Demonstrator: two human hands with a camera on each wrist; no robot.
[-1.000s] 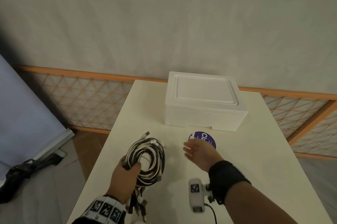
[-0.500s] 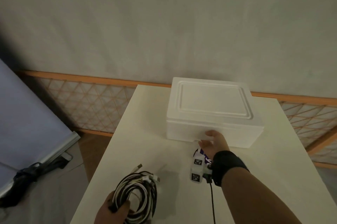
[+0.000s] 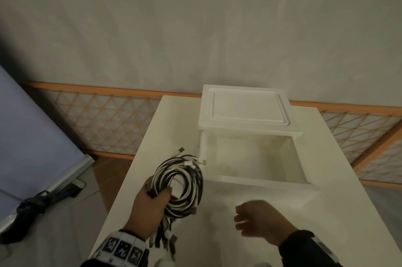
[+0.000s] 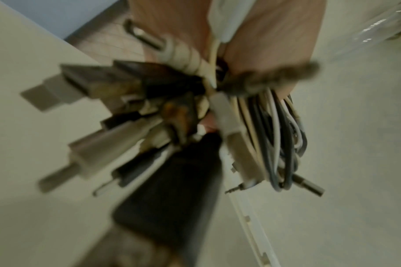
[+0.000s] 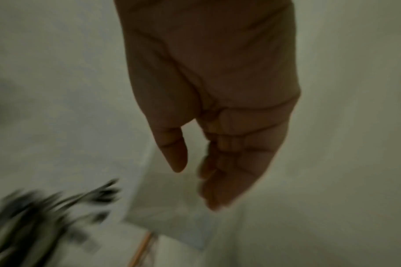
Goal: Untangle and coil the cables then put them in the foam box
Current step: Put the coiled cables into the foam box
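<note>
My left hand (image 3: 152, 199) grips a coiled bundle of black and white cables (image 3: 180, 182) just left of the white foam box (image 3: 256, 182). Plug ends hang below my fist (image 4: 92, 101), blurred in the left wrist view. The box stands uncovered and I see nothing inside it. Its lid (image 3: 248, 110) is slid back and rests over the box's far edge. My right hand (image 3: 254, 221) hovers in front of the box with relaxed fingers (image 5: 222, 180), holding nothing.
The white table (image 3: 348, 212) carries the box at its far middle. An orange lattice fence (image 3: 104, 118) runs behind the table below a plain wall. On the floor at the left lie a blue-grey board (image 3: 32, 136) and a dark bag (image 3: 41, 203).
My right hand reached to the box's front edge, the lid came off and moved to the back, and the hand drew back toward me. The left hand carried the cable bundle closer to the box.
</note>
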